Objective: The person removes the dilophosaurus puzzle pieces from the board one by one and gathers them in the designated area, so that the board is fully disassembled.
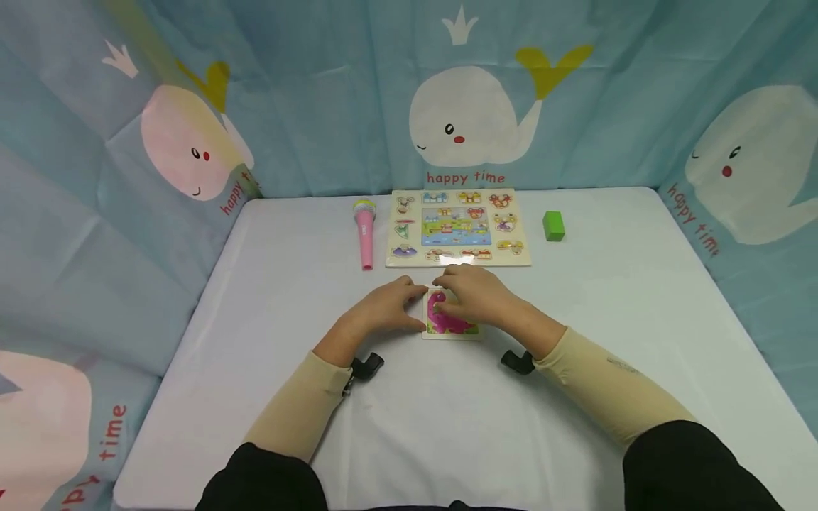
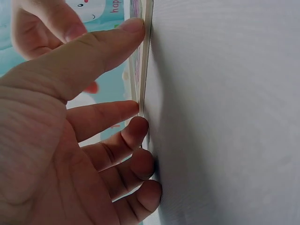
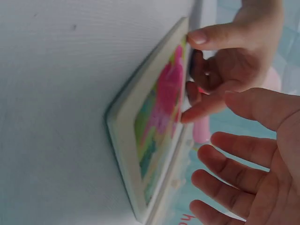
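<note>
A small square dinosaur puzzle (image 1: 447,328) with a pink dinosaur on it lies on the white table in front of the person. Along its left edge rests the left hand (image 1: 388,306), thumb near the front corner and index fingertip near the back corner. In the left wrist view, the left thumb (image 2: 103,51) touches the rim of the puzzle (image 2: 146,56), and the other fingers are spread below. Over the puzzle's right part hovers the right hand (image 1: 479,294). Its fingers (image 3: 234,152) are loosely spread, with nothing between them in the right wrist view.
Behind the hands lies a larger wooden picture puzzle board (image 1: 412,261) with vehicle pieces. To its left is a pink toy microphone (image 1: 366,238); to its right, a green block (image 1: 554,226). A blue whale-print curtain (image 1: 358,106) encloses the table's back and sides.
</note>
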`<state>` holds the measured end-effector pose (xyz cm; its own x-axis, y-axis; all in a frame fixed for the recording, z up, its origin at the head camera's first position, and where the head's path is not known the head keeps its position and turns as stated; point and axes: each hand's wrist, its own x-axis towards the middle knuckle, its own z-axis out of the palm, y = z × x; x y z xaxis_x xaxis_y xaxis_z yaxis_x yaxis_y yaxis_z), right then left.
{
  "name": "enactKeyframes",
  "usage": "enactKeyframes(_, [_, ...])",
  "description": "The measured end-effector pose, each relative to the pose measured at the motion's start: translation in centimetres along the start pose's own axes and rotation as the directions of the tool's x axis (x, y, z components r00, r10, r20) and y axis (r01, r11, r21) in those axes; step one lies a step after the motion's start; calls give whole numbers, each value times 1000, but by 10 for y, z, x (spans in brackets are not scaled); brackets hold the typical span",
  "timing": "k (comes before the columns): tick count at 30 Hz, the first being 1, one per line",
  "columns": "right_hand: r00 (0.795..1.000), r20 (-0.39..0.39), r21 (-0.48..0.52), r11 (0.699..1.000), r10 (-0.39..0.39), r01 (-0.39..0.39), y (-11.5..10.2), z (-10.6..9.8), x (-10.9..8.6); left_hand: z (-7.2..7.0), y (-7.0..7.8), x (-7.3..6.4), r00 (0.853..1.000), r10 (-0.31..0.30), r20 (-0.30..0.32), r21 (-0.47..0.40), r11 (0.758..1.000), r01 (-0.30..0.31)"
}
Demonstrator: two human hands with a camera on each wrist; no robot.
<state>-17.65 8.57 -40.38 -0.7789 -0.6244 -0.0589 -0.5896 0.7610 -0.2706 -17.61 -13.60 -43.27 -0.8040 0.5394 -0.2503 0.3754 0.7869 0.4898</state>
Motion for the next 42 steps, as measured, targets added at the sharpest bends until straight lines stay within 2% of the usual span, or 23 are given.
enactKeyframes(12, [996, 59, -5, 998, 61, -61, 5, 12, 19, -1, 1, -2, 1000, 13, 7, -21, 1000, -13])
enactKeyframes(18, [993, 80, 53, 994, 88, -93, 7, 15, 23, 0, 1, -3, 1000, 10, 1, -24, 1000, -10])
enactKeyframes(21, [989, 92, 136, 982, 115, -127, 9, 15, 25, -1, 1, -3, 1000, 4, 2, -25, 1000, -4])
enactKeyframes(26, [981, 113, 270, 946, 155, -180, 13, 15, 27, 0, 1, -2, 1000, 3, 13, -19, 1000, -3])
enactKeyframes(42, [975, 72, 372, 902, 209, -221, 14, 20, 25, 2, -2, 0, 1000, 20, 6, 6, 1000, -20])
